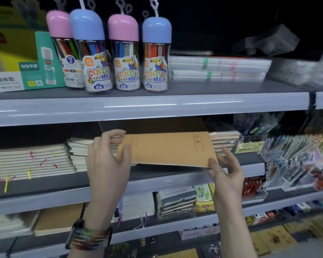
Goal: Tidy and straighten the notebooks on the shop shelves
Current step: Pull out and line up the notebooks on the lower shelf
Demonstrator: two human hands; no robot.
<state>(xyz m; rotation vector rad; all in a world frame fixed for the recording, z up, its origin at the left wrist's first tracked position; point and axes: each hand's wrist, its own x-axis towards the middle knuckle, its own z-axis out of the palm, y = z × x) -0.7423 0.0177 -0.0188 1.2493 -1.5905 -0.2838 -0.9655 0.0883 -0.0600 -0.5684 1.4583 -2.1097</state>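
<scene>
Shop shelving, middle shelf: both hands are holding a brown notebook just above it.
Left hand is gripping the left short end, thumb on the cover, fingers curling over the far corner. Right hand is pinching the near-right corner, thumb on top, fingers probably underneath (hidden). The notebook is lying nearly flat, long axis running left-right, with cream notebook stacks to its left.

Matt brown paper notebook, seemingly.
</scene>
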